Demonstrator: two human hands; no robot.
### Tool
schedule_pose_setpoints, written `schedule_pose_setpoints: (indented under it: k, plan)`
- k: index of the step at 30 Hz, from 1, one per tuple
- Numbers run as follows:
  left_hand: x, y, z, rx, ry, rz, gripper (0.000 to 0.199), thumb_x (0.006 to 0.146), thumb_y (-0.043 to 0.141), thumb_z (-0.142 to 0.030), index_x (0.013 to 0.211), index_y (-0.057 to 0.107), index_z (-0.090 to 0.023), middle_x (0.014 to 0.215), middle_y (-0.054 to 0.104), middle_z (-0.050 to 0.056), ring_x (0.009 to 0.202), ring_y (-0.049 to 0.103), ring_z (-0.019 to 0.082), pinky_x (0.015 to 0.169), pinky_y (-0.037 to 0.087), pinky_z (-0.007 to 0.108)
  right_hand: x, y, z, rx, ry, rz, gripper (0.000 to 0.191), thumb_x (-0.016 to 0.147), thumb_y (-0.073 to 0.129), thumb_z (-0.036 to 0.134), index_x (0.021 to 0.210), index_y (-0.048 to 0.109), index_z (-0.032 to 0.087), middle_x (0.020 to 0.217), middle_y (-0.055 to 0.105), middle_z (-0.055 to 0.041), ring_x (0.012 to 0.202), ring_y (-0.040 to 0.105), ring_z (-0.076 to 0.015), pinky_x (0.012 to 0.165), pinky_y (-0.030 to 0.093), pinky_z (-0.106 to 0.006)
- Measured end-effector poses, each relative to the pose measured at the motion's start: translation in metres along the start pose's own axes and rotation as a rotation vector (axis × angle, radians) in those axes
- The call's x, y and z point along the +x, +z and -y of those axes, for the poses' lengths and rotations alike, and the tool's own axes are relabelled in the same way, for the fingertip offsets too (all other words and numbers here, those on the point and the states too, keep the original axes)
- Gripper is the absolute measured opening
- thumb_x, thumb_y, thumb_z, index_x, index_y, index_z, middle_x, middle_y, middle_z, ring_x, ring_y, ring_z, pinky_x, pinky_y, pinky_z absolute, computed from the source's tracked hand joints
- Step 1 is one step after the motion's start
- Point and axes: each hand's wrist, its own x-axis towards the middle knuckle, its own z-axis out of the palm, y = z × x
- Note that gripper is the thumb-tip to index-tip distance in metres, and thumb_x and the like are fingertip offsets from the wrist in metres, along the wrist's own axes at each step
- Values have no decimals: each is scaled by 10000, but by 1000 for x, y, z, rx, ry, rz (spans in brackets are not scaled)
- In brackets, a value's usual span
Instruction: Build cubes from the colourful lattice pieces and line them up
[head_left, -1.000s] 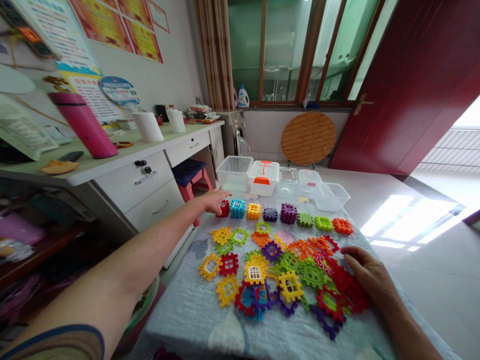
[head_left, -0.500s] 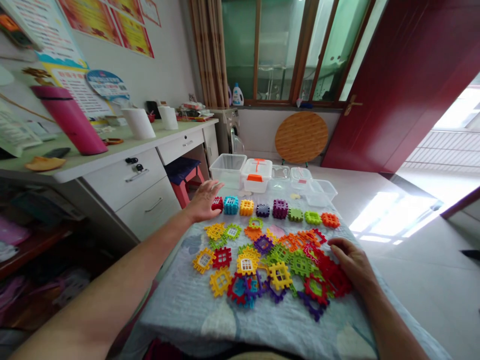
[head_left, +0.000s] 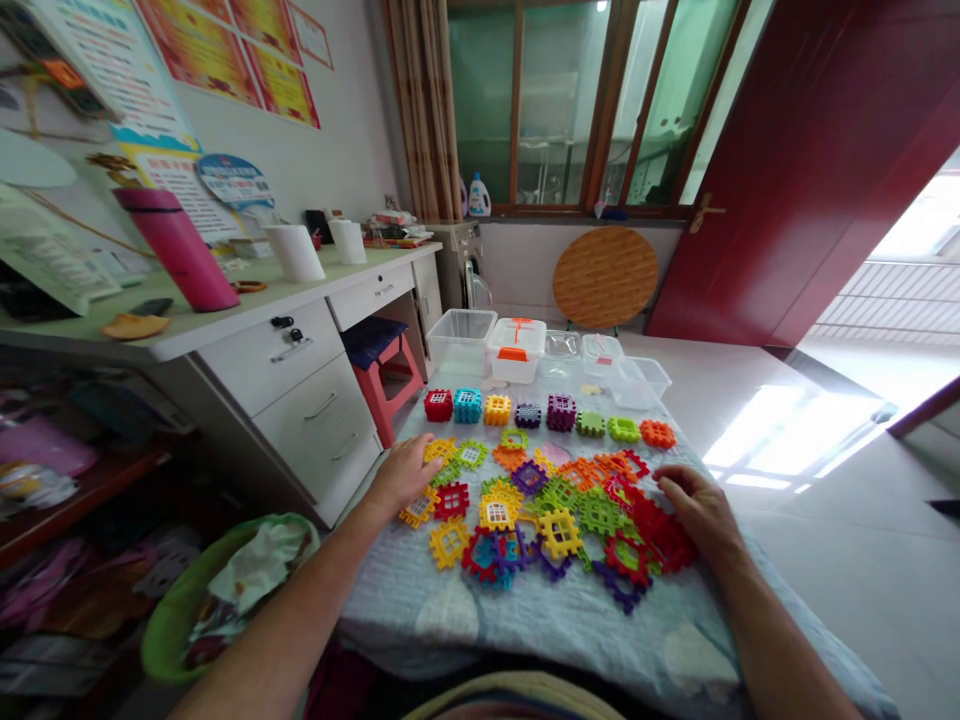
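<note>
My left hand is at the left edge of a spread of plastic building panels, fingers apart, close to a yellow panel. Whether its fingertips touch that panel I cannot tell. Below it lie another yellow panel and a red one. My right hand rests at the right side, loosely open, against a heap of red panels. Green panels, orange panels and purple panels overlap in between. Behind them stands a row of colour-sorted stacks, from a red stack to an orange one.
Clear plastic boxes stand at the table's far end, one with an orange-latched lid. A patterned cloth covers the table. To the left are a desk, a red stool and a green basket.
My left hand has come back from the red stack toward the yellow panels nearer me. My right hand stays beside the red panels. The view has shifted slightly left.
</note>
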Motion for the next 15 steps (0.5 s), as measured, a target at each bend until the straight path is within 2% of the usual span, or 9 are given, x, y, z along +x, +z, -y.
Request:
schedule_pose_setpoints:
  k: [3, 7, 12, 15]
  plan:
    - [4, 0, -10, 61, -25, 21, 470, 787, 609, -365, 1202, 541, -155, 1233, 626, 152, 1149, 575, 280, 1018, 410, 387, 0, 0, -2, -13, -2, 9, 276, 692, 580, 432, 815, 683, 207, 803, 711, -32, 776, 649, -213, 778, 497, -323]
    - [4, -2, -17, 18, 5, 12, 466, 733, 644, -304, 1169, 550, -171, 1155, 633, 121, 1094, 591, 263, 987, 433, 371, 0, 0, -4, -20, -8, 21, 280, 700, 583, 427, 834, 684, 203, 809, 711, -31, 773, 647, -211, 776, 496, -322]
    - [3, -3, -19, -176, 41, -62, 505, 670, 670, -236, 1158, 554, -171, 1106, 603, 88, 1025, 606, 233, 938, 478, 342, -1, 0, 2, -9, -5, 7, 273, 688, 581, 426, 810, 680, 203, 786, 712, -29, 757, 646, -207, 750, 499, -313]
    - [3, -3, -23, -357, 85, -85, 522, 719, 650, -267, 1217, 519, -180, 1139, 612, 71, 1011, 617, 208, 921, 493, 327, -1, 0, 3, -11, -4, 7, 269, 687, 582, 431, 799, 678, 206, 772, 711, -25, 749, 650, -207, 735, 499, -311]
